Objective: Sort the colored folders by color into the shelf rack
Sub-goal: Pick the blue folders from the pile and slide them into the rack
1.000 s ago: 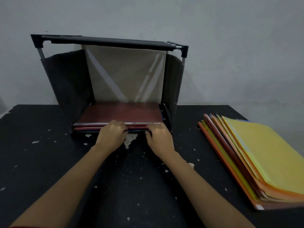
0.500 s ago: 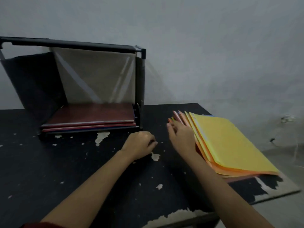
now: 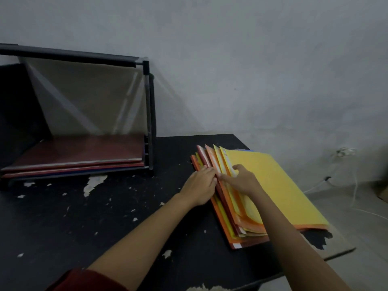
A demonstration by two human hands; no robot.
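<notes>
Left hand point(image 3: 200, 185): flat on the fanned folder stack point(image 3: 273, 185) edge — grip loose, holding nothing.
Right hand point(image 3: 241, 180): fingers spread among the folders — grip wide.

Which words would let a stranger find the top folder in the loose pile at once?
Start at the black table and look right of the shelf rack to the fanned pile. The yellow folder lies uppermost, under the right hand. It alone shows its whole cover; the others show only edges.

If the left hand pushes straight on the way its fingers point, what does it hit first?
The left hand points right and away, fingertips already at the fanned left edges of the folder stack, next to the right hand. It would probably meet those dark red and orange folder edges first.
</notes>
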